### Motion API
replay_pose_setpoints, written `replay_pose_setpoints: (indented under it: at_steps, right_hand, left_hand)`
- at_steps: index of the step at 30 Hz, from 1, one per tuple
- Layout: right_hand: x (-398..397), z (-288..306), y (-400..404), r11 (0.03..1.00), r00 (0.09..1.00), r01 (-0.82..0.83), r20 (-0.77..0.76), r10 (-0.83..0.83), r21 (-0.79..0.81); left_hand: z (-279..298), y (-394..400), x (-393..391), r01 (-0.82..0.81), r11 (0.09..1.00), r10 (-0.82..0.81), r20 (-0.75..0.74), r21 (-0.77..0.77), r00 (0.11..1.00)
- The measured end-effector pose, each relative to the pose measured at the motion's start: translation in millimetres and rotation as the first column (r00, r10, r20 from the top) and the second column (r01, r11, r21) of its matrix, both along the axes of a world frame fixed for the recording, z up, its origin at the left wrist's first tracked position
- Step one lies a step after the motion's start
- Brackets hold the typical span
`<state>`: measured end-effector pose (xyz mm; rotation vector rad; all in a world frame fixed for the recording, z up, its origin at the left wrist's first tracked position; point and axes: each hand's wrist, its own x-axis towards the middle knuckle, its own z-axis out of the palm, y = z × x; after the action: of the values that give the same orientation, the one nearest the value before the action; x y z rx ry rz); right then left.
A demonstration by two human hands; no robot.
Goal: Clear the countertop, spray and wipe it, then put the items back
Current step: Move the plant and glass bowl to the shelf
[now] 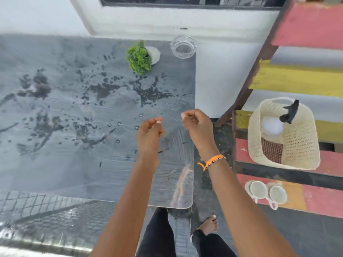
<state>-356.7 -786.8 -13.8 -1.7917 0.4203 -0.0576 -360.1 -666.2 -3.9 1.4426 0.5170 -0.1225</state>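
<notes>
Both hands hover over the near right part of the table [55, 164], side by side with a small gap between them. Left hand [149, 133]: fingers curled in, thumb tip meeting the fingertips, nothing visible in the pinch. Right hand [197, 126]: same loose curl, thumb against forefinger, no object seen in it. An orange bracelet [211, 161] sits on the right wrist.

Table top is dark grey and glossy, wet with scattered droplets and smeared dark patches that lie ahead of and to the left of the hands. Beyond the left hand, toward the far edge, a small green plant [139, 58] in a pale pot lies tilted on the surface. Just right of it, beyond the right hand at the far right corner, stands a clear glass dish [183, 47].

To the right of the right hand, off the table, painted steps [306, 78] in red and yellow carry a cream woven basket [300, 141]; inside it, a white bottle with a black spray trigger [290, 112] and a brown cloth [272, 151]. On a nearer step, two white cups [267, 192] sit side by side.

No readable writing or brand marks anywhere.
</notes>
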Motion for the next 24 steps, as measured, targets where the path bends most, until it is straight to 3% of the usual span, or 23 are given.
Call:
replay_pose_setpoints:
  at_steps: [5,9,13,16,20,24]
  right_hand:
    - [79,-4,33,0.997,1.000,0.011,-0.022,-0.013,-0.081]
    - [142,-13,48,0.969,0.999,0.041,0.008,-0.041,-0.243]
    - [202,-15,59,0.892,0.995,-0.004,0.085,0.047,-0.453]
    - [239,-15,58,0.837,0.995,-0.045,0.050,0.086,-0.546]
    - [261,-15,61,0.788,0.967,-0.229,-0.044,0.250,-0.572]
    - [269,-17,68,0.871,0.991,-0.131,-0.036,0.130,-0.473]
  left_hand:
    - [-8,37,76,0.056,0.994,-0.053,-0.040,0.098,0.998]
    - [-17,55,140,0.128,0.987,-0.113,-0.143,0.101,0.983]
    - [-23,67,192,0.199,0.963,-0.168,-0.171,0.183,0.971]
    - [-27,73,221,0.259,0.937,-0.225,-0.163,0.233,0.961]
    - [-30,73,247,0.233,0.954,-0.225,-0.059,0.187,0.972]
    - [-29,72,261,0.229,0.948,-0.246,0.053,0.220,0.968]
